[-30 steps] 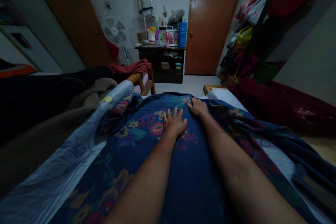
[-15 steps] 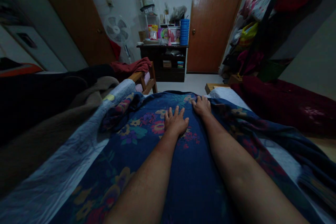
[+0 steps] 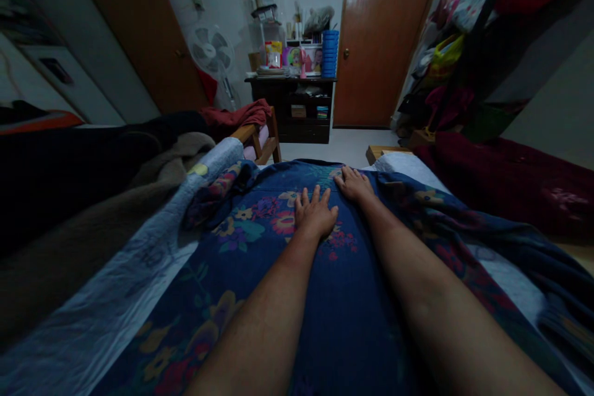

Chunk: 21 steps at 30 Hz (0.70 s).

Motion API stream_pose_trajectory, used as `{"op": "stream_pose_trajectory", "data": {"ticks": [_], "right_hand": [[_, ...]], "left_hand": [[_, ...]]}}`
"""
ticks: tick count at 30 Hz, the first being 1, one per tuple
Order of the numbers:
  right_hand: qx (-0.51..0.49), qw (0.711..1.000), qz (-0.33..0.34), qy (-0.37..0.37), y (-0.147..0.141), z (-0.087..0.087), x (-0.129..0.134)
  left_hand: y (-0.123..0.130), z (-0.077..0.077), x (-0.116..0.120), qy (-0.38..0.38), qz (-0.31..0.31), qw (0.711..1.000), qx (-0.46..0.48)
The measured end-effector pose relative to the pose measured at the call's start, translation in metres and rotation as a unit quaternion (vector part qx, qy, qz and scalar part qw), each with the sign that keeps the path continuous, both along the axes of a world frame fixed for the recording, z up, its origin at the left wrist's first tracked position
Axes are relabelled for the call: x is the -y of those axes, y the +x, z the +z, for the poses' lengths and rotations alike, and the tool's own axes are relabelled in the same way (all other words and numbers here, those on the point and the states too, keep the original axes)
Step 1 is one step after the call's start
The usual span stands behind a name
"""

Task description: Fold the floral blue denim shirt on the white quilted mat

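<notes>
Left hand, right hand, fingers apart on the floral garment: smoothing, seemingly; next stroke calls for even pressure.

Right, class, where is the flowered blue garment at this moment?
In the head view, the flowered blue garment lies across the lower centre, on the pale sheet, under both hands.

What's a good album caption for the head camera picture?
Left hand and right hand rest on a flowery blue garment spread over a pale sheet.
</notes>
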State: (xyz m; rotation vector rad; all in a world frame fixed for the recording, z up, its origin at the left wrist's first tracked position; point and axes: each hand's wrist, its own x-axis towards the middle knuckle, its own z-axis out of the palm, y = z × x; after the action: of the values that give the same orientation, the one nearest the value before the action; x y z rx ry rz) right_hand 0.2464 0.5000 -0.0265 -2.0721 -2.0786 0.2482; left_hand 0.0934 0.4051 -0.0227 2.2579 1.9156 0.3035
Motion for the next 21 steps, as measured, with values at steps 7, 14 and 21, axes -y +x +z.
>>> {"op": "stream_pose_trajectory", "data": {"ticks": [7,14,21], "right_hand": [[0.003,0.997,-0.074,0.013,-0.002,0.001,0.0],[0.014,0.989,-0.138,0.056,0.002,-0.001,0.005],[0.014,0.99,0.065,0.122,0.002,0.001,0.011]], "left_hand": [[0.0,-0.001,0.0,0.006,0.001,1.0,0.001],[0.0,0.0,0.0,-0.003,0.004,1.0,-0.003],[0.001,-0.002,-0.001,0.004,0.007,1.0,-0.003]]}}
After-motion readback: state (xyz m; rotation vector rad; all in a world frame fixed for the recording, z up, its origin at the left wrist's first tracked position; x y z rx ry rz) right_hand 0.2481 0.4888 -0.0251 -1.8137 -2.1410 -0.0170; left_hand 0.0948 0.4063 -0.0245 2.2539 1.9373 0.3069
